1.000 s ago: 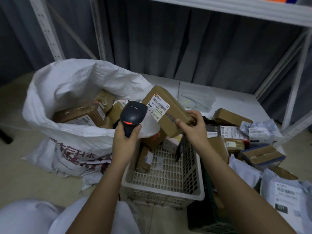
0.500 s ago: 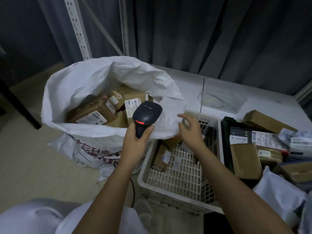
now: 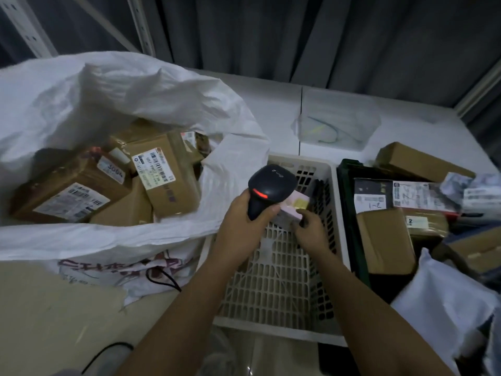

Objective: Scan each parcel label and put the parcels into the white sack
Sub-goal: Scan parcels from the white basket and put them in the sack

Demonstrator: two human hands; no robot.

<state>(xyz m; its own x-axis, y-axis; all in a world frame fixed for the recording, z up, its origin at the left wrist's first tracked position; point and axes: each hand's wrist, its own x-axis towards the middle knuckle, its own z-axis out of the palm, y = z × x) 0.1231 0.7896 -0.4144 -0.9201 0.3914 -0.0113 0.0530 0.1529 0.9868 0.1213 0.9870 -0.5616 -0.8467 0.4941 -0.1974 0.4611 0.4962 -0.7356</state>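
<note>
The right hand pinches a small pale box over the white basket, beside the sack. It looks light and stiff; gripping its short edges should suit. The left hand grips the scanner.

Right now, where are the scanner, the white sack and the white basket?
scanner (image 3: 272, 183), head view, top of its dark head.
white sack (image 3: 135, 88), head view, far wall of fabric.
white basket (image 3: 282, 328), head view, near rim.
</note>
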